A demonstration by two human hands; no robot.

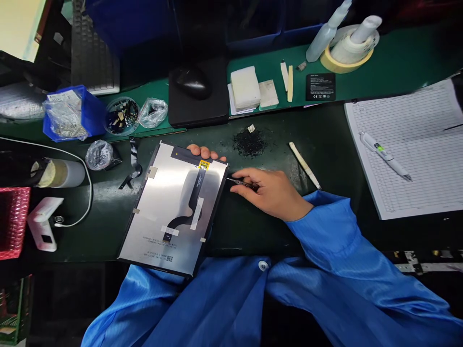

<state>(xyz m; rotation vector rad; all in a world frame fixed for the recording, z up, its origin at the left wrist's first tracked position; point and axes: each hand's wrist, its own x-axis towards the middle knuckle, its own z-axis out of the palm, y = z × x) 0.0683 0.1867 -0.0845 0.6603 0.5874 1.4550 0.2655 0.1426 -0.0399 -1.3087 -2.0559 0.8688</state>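
Panel: a flat rectangular display panel with a silver metal back and a thin black frame [173,207] lies face down and a little tilted on the dark green work mat [325,140], just in front of the person's blue sleeves.
Flex cable: a black flat ribbon cable [191,197] runs over the silver back, held by pale tape strips, with a yellow tag at its upper end.
Left hand: the left hand [204,153] is mostly hidden under the panel; only fingertips [205,153] show, curled over the upper edge, so it holds the panel from below.
Right hand: the right hand [269,193] rests on the mat just beside the panel's right edge, its fingers pressed together on thin metal tweezers [240,182] whose tip touches or nearly touches that edge; I cannot tell which.
Handling: the panel looks light, stiff and thin, probably glass on the hidden face, so I judge it fragile against bending and knocks; the metal back seems smooth and slippery.
Where to hold: by the black frame on two opposite edges, away from the ribbon cable and its tag, which look soft and easy to tear.
Nearby: a white plastic pry stick [304,165] and a small pile of black scraps [249,143] lie near on the mat.
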